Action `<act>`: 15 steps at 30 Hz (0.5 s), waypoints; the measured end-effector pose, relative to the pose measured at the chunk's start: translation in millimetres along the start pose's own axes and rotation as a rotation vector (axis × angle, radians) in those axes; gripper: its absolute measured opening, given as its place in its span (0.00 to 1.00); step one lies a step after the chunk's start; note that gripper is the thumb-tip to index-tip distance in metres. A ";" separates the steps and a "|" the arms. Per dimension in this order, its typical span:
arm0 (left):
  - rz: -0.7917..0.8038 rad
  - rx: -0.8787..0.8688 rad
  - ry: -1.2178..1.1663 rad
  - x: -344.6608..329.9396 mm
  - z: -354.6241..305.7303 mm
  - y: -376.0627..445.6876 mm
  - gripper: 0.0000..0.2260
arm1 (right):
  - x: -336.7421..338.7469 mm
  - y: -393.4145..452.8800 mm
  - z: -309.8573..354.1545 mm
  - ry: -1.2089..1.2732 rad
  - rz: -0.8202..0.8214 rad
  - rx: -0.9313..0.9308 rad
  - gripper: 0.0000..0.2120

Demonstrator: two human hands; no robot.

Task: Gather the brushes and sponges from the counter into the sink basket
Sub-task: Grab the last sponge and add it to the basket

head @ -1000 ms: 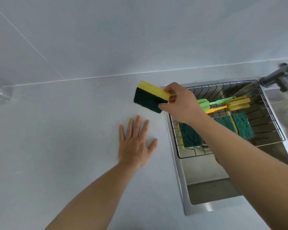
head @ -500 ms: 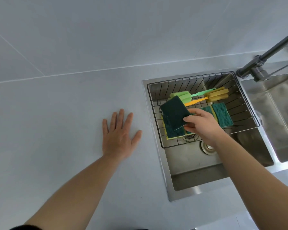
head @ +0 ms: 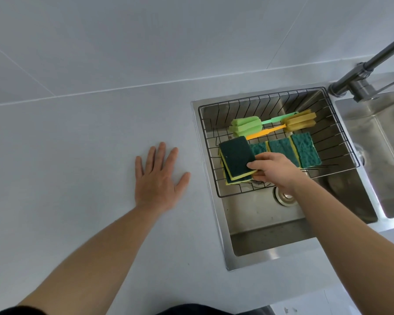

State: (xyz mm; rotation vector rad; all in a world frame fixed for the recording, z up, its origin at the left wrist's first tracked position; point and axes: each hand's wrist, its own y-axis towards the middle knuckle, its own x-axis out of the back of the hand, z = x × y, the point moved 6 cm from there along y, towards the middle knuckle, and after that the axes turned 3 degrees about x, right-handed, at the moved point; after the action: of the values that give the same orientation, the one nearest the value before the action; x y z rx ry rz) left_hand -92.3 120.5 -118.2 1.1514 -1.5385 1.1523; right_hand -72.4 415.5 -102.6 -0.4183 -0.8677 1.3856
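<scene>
A black wire basket (head: 282, 96) sits in the left sink bowl. Inside it, my right hand (head: 272, 170) grips a yellow sponge with a dark green scouring face (head: 236, 154) by its right edge, lying on top of another sponge of the same kind (head: 231, 180) at the basket's left front. Several more green-and-yellow sponges (head: 304, 151) lie to the right. A green sponge brush (head: 246, 127) and an orange sponge brush (head: 300, 123) rest at the back of the basket. My left hand (head: 157, 178) lies flat, fingers spread, on the grey counter (head: 77, 155).
The steel sink (head: 271, 228) has a drain (head: 284, 197) in front of the basket. A second bowl (head: 387, 155) lies to the right. A dark metal faucet (head: 359, 75) rises at the back right. A tiled wall stands behind the counter.
My right hand carried the sponge from above the counter's edge into the basket and lowered it onto the sponge at the left front. My left hand stayed flat on the counter.
</scene>
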 end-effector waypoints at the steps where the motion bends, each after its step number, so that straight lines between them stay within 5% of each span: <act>1: -0.002 -0.001 0.000 0.0 0.2 -0.1 0.32 | -0.4 -0.9 1.1 -0.057 0.008 0.012 0.08; 15: 0.014 0.016 0.008 -1.1 0.6 0.4 0.32 | -3.8 -5.2 19.9 -0.420 -0.055 0.205 0.19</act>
State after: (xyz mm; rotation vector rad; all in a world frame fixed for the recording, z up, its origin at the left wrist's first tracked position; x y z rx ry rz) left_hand -92.6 120.1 -119.4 1.1474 -1.5360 1.1786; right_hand -83.4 406.5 -87.4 0.0594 -1.0529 1.5200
